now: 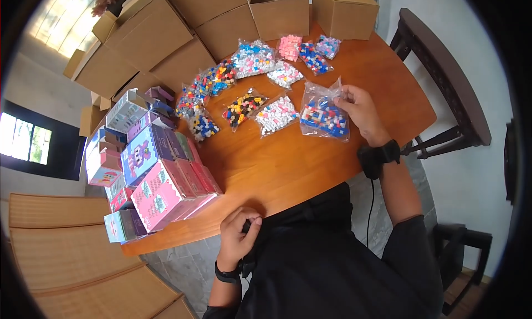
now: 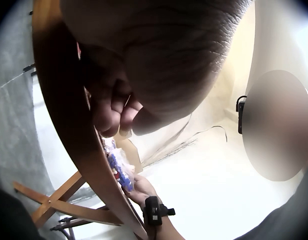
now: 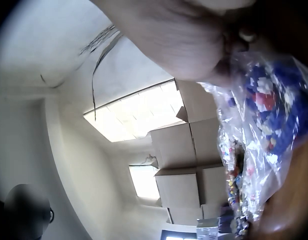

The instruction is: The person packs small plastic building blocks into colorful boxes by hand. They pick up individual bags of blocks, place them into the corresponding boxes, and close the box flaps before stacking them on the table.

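At the right of the table, my right hand (image 1: 360,109) pinches the gathered top of a clear plastic bag (image 1: 324,119). Blue, white and red small building blocks fill its lower part. In the right wrist view the same bag (image 3: 279,110) hangs beside the fingers, crinkled and shiny. My left hand (image 1: 240,233) rests at the table's front edge with its fingers loosely curled, and no object shows in it. A bag of white and pink blocks (image 1: 277,115) lies just left of the pinched bag. Beyond that lies a bag of black, yellow and red blocks (image 1: 244,108).
More block bags, including a large white and blue one (image 1: 254,58) and a pink one (image 1: 290,47), lie farther back. Colourful printed boxes (image 1: 160,194) are stacked at the left. Cardboard cartons (image 1: 224,28) line the far edge of the wooden table (image 1: 266,164). A dark chair (image 1: 443,75) stands right.
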`<state>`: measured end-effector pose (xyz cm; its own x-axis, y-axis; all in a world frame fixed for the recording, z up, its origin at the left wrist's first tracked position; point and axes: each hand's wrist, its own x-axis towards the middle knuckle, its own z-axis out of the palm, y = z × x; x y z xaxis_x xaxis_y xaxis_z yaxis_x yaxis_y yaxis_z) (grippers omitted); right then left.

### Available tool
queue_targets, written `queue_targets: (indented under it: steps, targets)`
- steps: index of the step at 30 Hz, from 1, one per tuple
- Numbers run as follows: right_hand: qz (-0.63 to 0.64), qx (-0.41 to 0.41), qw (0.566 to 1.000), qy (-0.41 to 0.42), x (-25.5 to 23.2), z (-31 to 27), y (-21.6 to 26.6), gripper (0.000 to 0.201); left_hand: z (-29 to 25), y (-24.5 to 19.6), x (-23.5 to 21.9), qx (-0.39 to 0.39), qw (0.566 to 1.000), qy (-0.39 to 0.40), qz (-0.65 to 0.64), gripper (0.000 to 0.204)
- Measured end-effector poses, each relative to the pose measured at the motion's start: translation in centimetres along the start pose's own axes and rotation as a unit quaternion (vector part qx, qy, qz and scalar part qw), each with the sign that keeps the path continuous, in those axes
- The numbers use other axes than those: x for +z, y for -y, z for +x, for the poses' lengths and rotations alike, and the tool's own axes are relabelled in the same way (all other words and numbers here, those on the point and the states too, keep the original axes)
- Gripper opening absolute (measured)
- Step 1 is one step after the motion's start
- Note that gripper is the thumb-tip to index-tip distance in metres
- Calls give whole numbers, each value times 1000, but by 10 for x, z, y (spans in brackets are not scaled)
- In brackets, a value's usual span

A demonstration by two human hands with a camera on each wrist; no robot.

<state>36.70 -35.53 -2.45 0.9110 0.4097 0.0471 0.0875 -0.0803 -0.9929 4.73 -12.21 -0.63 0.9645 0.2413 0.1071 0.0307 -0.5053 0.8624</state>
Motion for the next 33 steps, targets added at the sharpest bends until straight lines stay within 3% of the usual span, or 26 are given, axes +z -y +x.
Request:
queue_targets:
  steps: [2,8,11,21,24,27,30,31,33]
  targets:
    - [74,-6,997,-6,7,-5,11,10,0,7,3,-7,999,-25,-30,5]
    - [125,-104,987,-7,7,-2,26,8,1,14,9,13,998,-59,-24,5]
    - [161,-99,982,-17,11,-7,43,9,5,12,11,11,997,-70,-16,6]
    - [171,-78,976,106,35,-31,54,19,31,3,23,-27,986,-69,-150,14]
    - [153,-77,976,135,49,-34,47,18,64,-24,27,91,988,-88,-90,27]
    - [134,-81,975,158,63,-41,48,18,96,-51,31,105,973,-176,-105,33]
    - [125,-81,974,172,72,-45,50,18,124,-50,27,108,976,-189,-7,29]
    - [106,-86,975,176,72,-45,51,17,130,-49,24,81,988,-134,-4,20]
    - [66,-96,977,179,70,-44,53,15,132,-45,27,74,983,-158,-59,14]
